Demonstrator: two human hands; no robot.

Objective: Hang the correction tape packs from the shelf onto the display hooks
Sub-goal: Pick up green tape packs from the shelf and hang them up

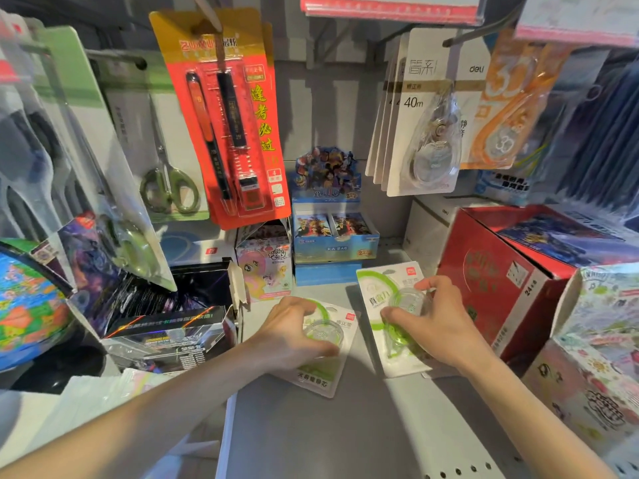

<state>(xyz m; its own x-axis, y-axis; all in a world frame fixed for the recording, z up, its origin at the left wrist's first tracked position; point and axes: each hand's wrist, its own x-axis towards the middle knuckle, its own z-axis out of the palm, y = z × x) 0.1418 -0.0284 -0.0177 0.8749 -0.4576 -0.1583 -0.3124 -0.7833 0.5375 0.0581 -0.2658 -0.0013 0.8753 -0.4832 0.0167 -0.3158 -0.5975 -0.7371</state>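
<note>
Both hands down on the grey metal shelf (345, 426), each on a pack. Left hand (294, 335) curls its fingers and thumb round the clear plastic blister of a white card-backed correction tape pack with a green ring print (323, 344); the pack lies flat under the palm, its lower edge showing just below the wrist. Right hand (437, 326) grips a second white-and-green correction tape pack (383, 305) the same way, thumb and fingers closed on the clear blister; the card's top, with its hang slot, reaches away beyond the fingertips. This pack seems slightly tilted, but whether it has left the shelf cannot be told. The two packs lie near each other, apart, with bare shelf between the hands. Above and beyond the right hand hangs a row of white cards holding clear teardrop tape dispensers (425, 133) on a dark metal display hook (463, 38); an orange-printed tape pack (508, 108) hangs just right of them. Above the left hand, a red blister card of pens (224, 126) and green-handled scissors in a clear pack (166, 188) hang on their own hooks. A red cardboard box (498, 271) sits just right of the right hand. Judgement: an early stage for these two packs, with both grasped, neither lifted to a hook. Left to do: raise each, thread the slot on a hook.
</note>
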